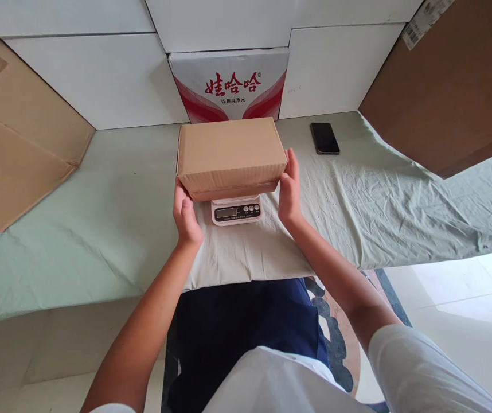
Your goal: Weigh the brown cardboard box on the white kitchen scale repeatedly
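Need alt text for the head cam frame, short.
Seen from above, a person's left hand and right hand grip the two ends of a closed cardboard box sitting on a small white digital scale, on a table draped in a pale green cloth. A dark phone lies behind to the right; large cardboard sheets lean at both sides.

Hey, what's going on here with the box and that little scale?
A person holds a closed cardboard box between both hands, the left hand at its left end and the right hand at its right end. The box sits over a small white digital scale on a pale green cloth; whether it rests fully on it I cannot tell. The display looks blank. A black phone lies to the right.
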`<state>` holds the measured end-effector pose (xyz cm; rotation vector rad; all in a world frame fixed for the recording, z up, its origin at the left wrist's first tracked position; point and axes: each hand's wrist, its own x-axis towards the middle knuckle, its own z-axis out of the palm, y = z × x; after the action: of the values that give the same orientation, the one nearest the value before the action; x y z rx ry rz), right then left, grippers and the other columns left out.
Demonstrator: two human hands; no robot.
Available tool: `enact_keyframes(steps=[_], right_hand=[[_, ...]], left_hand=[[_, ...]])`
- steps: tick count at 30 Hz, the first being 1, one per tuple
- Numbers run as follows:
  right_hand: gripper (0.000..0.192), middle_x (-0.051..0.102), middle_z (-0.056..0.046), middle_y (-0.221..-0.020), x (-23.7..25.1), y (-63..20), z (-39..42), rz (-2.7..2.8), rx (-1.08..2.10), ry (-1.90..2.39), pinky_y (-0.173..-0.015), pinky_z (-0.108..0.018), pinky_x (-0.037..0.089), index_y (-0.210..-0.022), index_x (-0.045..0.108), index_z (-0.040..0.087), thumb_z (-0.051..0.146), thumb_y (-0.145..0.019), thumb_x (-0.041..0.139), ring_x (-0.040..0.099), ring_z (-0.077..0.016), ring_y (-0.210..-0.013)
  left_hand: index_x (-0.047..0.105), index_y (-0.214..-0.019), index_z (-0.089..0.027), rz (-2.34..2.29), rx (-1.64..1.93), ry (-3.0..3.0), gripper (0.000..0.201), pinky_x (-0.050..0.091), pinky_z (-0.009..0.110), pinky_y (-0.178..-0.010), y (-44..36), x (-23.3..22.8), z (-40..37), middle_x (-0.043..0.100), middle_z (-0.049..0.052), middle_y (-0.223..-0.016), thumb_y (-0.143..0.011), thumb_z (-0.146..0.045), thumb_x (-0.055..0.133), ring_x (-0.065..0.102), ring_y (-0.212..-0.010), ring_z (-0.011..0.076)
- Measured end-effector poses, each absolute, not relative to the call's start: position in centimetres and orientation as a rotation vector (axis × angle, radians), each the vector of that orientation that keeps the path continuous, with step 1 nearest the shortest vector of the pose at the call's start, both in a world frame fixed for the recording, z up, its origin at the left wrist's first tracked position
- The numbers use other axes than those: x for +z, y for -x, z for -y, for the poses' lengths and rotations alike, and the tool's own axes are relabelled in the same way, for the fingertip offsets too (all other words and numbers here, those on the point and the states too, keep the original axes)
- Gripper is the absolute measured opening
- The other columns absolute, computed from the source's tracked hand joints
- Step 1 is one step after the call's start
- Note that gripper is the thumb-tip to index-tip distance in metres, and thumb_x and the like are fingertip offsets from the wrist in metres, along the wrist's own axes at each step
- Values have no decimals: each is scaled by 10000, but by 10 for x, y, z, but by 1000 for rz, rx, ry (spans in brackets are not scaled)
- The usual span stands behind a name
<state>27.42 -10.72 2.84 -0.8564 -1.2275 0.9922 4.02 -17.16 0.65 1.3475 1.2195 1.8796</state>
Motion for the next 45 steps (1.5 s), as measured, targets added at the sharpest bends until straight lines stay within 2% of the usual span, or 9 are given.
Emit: enact_keyframes(steps=[3, 7, 12, 16, 21, 28, 36, 40, 45], right_hand=[[720, 313, 46, -1755, 29, -282, 104, 1201, 933, 877, -1350, -638, 261, -1588, 309, 457, 718, -925, 413, 231, -299, -1688], [711, 341, 19, -1746, 28, -284, 103, 1166, 952, 885, -1345, -623, 290, -1573, 343, 433, 715, -925, 421, 291, -299, -1669], [695, 340, 7, -1741, 26, -287, 99, 1115, 940, 932, -1359, -599, 266, -1566, 356, 408, 695, -932, 372, 299, -274, -1665], [615, 433, -6, -1685, 22, -302, 85, 880, 1015, 931, -1359, -632, 235, -1487, 456, 378, 633, -941, 333, 315, -256, -1659], [564, 523, -78, -1613, 22, -312, 75, 600, 1127, 979, -1332, -628, 291, -1342, 556, 299, 597, -919, 331, 401, -280, -1617], [367, 669, -42, -1438, 43, -293, 89, 395, 1180, 970, -1331, -509, 339, -1091, 641, 282, 517, -926, 413, 533, -205, -1515], [291, 648, -24, -1462, 44, -289, 91, 402, 1237, 979, -1318, -486, 360, -1064, 666, 275, 409, -896, 469, 544, -196, -1496], [276, 669, -26, -1412, 37, -292, 87, 443, 1244, 965, -1244, -488, 453, -1032, 664, 281, 426, -882, 483, 569, -212, -1461], [284, 681, -38, -1359, 33, -293, 84, 470, 1275, 927, -1120, -442, 546, -1014, 669, 272, 445, -881, 487, 601, -223, -1404]], left_hand=[[502, -1558, -314, -1250, 1898, -1333, 817, 304, 457, -1340, -38, 6, 170, 450, 68, -1700, -907, -805, 445, 319, -1640, 297], [487, -1569, -307, -1240, 1901, -1340, 859, 294, 476, -1349, -35, 6, 167, 430, 70, -1713, -892, -833, 447, 291, -1649, 313], [477, -1566, -357, -1232, 1993, -1329, 760, 233, 443, -1376, -19, 2, 161, 353, -1, -1757, -940, -784, 420, 223, -1673, 262], [465, -1561, -389, -1270, 1991, -1262, 746, 210, 440, -1382, -9, -4, 155, 316, -19, -1773, -951, -803, 352, 198, -1678, 236], [466, -1557, -357, -1268, 1968, -1220, 806, 222, 428, -1377, -2, -11, 146, 306, -4, -1777, -926, -841, 334, 196, -1680, 243], [541, -1491, -330, -1187, 1994, -1068, 804, 291, 425, -1347, 6, -18, 134, 390, 29, -1737, -899, -851, 380, 274, -1659, 256], [595, -1445, -362, -1161, 1985, -1028, 785, 374, 436, -1284, 7, -19, 132, 420, 23, -1719, -871, -871, 428, 332, -1634, 268], [612, -1428, -308, -1212, 1964, -977, 784, 487, 436, -1168, 7, -15, 132, 463, 96, -1685, -876, -844, 463, 453, -1560, 300], [682, -1294, -222, -1283, 1988, -974, 786, 584, 366, -943, 2, -9, 133, 684, 160, -1407, -823, -839, 560, 652, -1323, 302]])
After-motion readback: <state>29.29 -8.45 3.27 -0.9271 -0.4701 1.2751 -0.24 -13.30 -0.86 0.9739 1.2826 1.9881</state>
